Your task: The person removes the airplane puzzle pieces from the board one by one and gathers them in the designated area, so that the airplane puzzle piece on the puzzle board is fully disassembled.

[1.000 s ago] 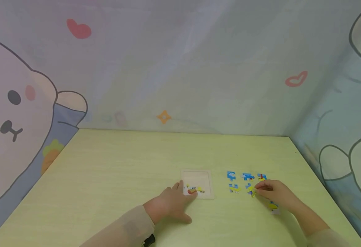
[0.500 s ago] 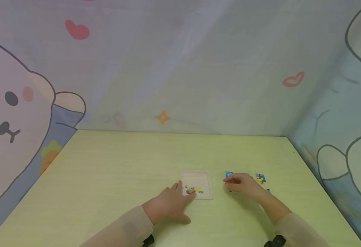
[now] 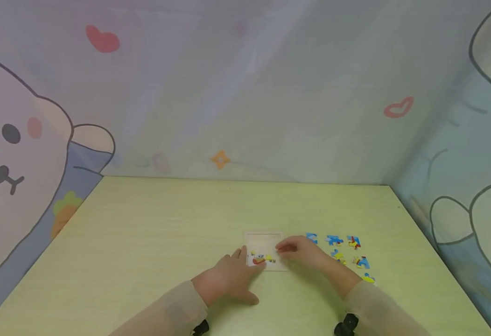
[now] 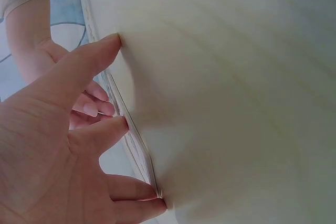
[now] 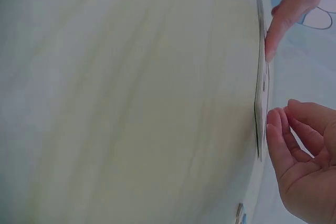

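Observation:
A pale square puzzle tray (image 3: 285, 263) lies flat on the table, with a strip of coloured picture (image 3: 262, 258) along its near side. My left hand (image 3: 230, 275) steadies it with spread fingers: some at its left edge, one over the near side, the thumb lower on the table. In the left wrist view those fingertips (image 4: 157, 195) press at the tray's edge. Over the tray's right part my right hand (image 3: 302, 252) pinches a puzzle piece, which the fingers hide. Its thumb and fingers come together close to the tray's edge in the right wrist view.
Several loose blue and yellow puzzle pieces (image 3: 334, 240) lie spread right of the tray, the lowest piece (image 3: 368, 278) nearest me. Behind the pale yellow table (image 3: 165, 219) hangs a cartoon-printed cloth (image 3: 245, 93), which also closes off both sides.
My right hand has moved left from the loose pieces to the tray. The piece at the left of the lower row is gone from its place. My left hand stays put.

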Action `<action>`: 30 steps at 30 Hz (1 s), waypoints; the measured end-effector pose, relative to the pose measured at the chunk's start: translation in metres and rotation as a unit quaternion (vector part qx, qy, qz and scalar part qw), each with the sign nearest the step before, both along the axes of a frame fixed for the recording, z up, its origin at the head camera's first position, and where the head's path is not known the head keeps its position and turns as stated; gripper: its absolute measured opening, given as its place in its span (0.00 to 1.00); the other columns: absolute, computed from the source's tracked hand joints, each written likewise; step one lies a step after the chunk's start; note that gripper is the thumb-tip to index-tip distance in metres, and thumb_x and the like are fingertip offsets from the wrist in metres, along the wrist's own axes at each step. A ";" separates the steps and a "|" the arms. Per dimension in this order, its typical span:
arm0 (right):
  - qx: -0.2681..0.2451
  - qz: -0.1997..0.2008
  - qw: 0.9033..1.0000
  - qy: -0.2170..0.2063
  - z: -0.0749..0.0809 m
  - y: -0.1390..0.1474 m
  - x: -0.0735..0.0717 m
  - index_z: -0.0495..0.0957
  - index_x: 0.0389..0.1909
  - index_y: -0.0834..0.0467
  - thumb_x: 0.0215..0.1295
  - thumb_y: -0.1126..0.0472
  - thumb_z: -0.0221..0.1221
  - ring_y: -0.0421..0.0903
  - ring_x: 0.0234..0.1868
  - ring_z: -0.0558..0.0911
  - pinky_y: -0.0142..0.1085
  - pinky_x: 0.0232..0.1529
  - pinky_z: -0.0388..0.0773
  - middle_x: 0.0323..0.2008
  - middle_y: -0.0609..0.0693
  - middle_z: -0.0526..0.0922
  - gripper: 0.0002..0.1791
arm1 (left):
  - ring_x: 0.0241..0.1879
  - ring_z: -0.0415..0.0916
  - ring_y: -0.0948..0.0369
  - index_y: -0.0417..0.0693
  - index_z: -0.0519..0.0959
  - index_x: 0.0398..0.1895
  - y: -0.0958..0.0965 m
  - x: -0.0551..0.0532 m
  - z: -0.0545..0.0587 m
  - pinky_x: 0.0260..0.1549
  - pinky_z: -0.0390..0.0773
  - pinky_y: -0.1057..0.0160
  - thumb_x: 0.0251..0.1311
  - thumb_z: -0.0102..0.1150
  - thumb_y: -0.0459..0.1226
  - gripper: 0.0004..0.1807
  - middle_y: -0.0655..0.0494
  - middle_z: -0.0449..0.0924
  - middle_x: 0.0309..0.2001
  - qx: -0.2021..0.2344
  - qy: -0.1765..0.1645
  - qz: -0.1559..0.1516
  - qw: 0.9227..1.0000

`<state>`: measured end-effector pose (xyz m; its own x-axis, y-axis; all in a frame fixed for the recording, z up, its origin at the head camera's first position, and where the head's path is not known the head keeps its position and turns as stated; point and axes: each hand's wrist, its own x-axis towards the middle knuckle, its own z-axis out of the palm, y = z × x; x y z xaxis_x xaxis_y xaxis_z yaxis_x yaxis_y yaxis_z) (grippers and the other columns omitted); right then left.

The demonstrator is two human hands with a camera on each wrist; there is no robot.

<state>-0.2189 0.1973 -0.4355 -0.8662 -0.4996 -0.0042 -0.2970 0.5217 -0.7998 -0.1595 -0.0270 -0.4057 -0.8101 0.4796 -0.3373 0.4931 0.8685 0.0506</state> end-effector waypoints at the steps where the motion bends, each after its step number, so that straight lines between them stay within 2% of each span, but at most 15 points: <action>1: 0.009 0.001 1.000 0.002 -0.001 -0.003 0.000 0.80 0.43 0.64 0.61 0.67 0.59 0.48 0.43 0.80 0.39 0.46 0.74 0.40 0.53 0.83 0.11 | 0.66 0.53 0.44 0.71 0.59 0.69 0.000 0.000 0.000 0.56 0.63 0.45 0.45 0.60 0.64 0.45 0.35 0.51 0.69 0.000 0.000 0.000 1.000; 5: 0.053 0.012 0.998 0.033 -0.003 -0.011 0.003 0.80 0.44 0.64 0.59 0.67 0.61 0.48 0.43 0.78 0.41 0.47 0.73 0.41 0.52 0.82 0.12 | 0.67 0.52 0.44 0.71 0.59 0.69 -0.001 0.001 0.001 0.56 0.64 0.46 0.46 0.59 0.65 0.44 0.35 0.51 0.69 -0.002 0.004 -0.001 1.000; 8: 0.077 0.033 0.994 0.076 -0.002 -0.013 0.005 0.80 0.44 0.64 0.57 0.66 0.62 0.50 0.43 0.78 0.40 0.46 0.74 0.41 0.53 0.81 0.13 | 0.67 0.52 0.44 0.70 0.58 0.70 -0.002 0.001 0.000 0.56 0.64 0.46 0.46 0.59 0.65 0.44 0.34 0.49 0.69 0.000 0.006 0.001 1.000; 11: 0.094 0.040 0.990 0.093 -0.001 -0.016 0.008 0.80 0.46 0.64 0.58 0.66 0.62 0.50 0.44 0.77 0.42 0.47 0.73 0.42 0.53 0.80 0.14 | 0.67 0.50 0.44 0.70 0.57 0.70 -0.005 -0.001 -0.004 0.56 0.63 0.46 0.46 0.59 0.65 0.45 0.35 0.48 0.70 0.006 0.002 0.000 1.000; 14: 0.105 0.041 0.989 0.091 0.001 -0.018 0.009 0.80 0.48 0.63 0.59 0.66 0.61 0.51 0.45 0.77 0.43 0.48 0.72 0.43 0.53 0.80 0.15 | 0.68 0.49 0.45 0.69 0.56 0.71 -0.010 -0.003 -0.007 0.55 0.64 0.46 0.46 0.59 0.65 0.46 0.36 0.47 0.70 0.010 0.001 -0.008 1.000; 21: 0.114 0.035 0.989 0.089 0.001 -0.018 0.012 0.81 0.47 0.62 0.58 0.66 0.62 0.47 0.42 0.76 0.39 0.45 0.73 0.39 0.48 0.78 0.14 | 0.69 0.47 0.49 0.54 0.55 0.72 -0.017 -0.007 -0.012 0.54 0.67 0.48 0.46 0.58 0.66 0.51 0.40 0.45 0.71 0.011 0.006 -0.030 0.999; 26: 0.105 0.028 0.992 0.068 0.003 -0.018 0.015 0.81 0.46 0.62 0.59 0.65 0.61 0.46 0.42 0.76 0.40 0.45 0.73 0.38 0.47 0.77 0.14 | 0.69 0.49 0.48 0.52 0.58 0.71 -0.015 -0.005 -0.009 0.55 0.67 0.50 0.46 0.59 0.65 0.51 0.39 0.47 0.71 0.011 0.008 -0.034 0.999; 30: 0.103 0.029 0.992 0.068 0.003 -0.019 0.015 0.81 0.46 0.63 0.59 0.65 0.61 0.47 0.42 0.76 0.41 0.46 0.73 0.39 0.47 0.78 0.13 | 0.69 0.49 0.48 0.48 0.57 0.71 -0.013 -0.003 -0.005 0.56 0.65 0.49 0.45 0.60 0.65 0.53 0.39 0.47 0.71 0.004 0.005 -0.027 1.000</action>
